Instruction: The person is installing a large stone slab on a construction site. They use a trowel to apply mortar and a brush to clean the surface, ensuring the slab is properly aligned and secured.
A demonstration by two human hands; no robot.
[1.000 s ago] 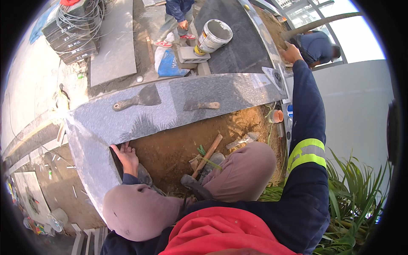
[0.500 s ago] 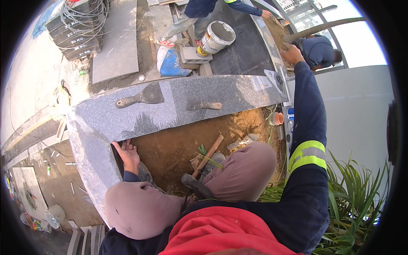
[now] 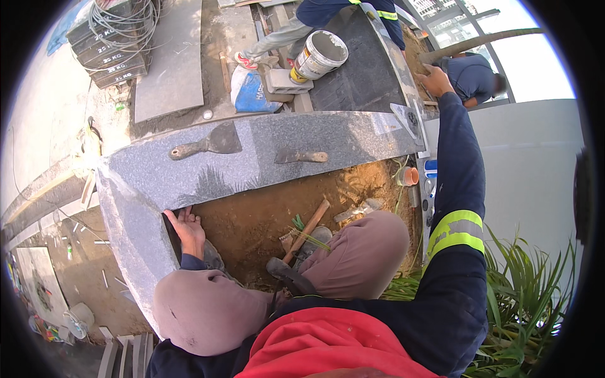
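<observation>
My left hand [image 3: 188, 232] is at the inside corner of a speckled grey granite ledge [image 3: 189, 173], palm up, fingers apart, fingertips touching the slab's lower edge. My right arm stretches far out to the right. My right hand [image 3: 437, 82] is raised beyond the ledge's right end, fingers partly extended, and I see nothing held in it. On the ledge lie a wide scraper [image 3: 214, 142] with a worn handle and a smaller scraper [image 3: 302, 155]. Below the ledge is a brown soil bed [image 3: 246, 220], where a wooden stick [image 3: 307, 230] leans by my feet.
A pail [image 3: 320, 57] stands near concrete blocks [image 3: 287, 82] and a blue-white sack [image 3: 251, 92]. One co-worker [image 3: 328, 12] strides behind it; another person [image 3: 469, 75] crouches right. Stacked black weights [image 3: 113, 50], an orange pipe end [image 3: 409, 176] and leafy plants [image 3: 523, 290] surround me.
The co-worker at the top has shifted right, and their outstretched arm now hangs lower. My hands stay almost where they were.
</observation>
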